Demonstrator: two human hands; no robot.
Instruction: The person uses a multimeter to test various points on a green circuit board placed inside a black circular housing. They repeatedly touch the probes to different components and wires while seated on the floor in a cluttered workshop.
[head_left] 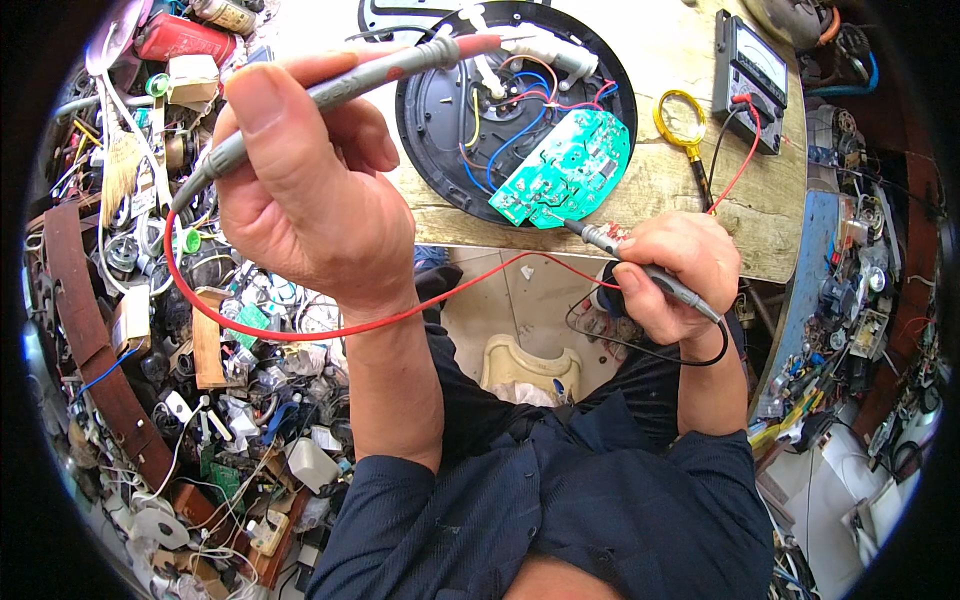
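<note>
My left hand (310,185) grips a grey test probe with a red tip (375,82), raised in front of the bench; its red lead loops below my wrist. Between the fingers of my right hand (685,265) is a second grey probe with a dark tip (600,240), a black lead trailing from its end. This probe points at the lower edge of a green circuit board (570,165); whether it touches is too fine to tell. The board lies in a round black appliance base (430,130), wired with blue, red and yellow wires.
On the wooden bench (450,225) stand an analog multimeter (750,80), joined to red and black leads, and a yellow-rimmed magnifying glass (680,120). Heaped electronic parts (270,400) crowd the left side, more parts (850,290) the right. A cream plastic stool (530,365) is below.
</note>
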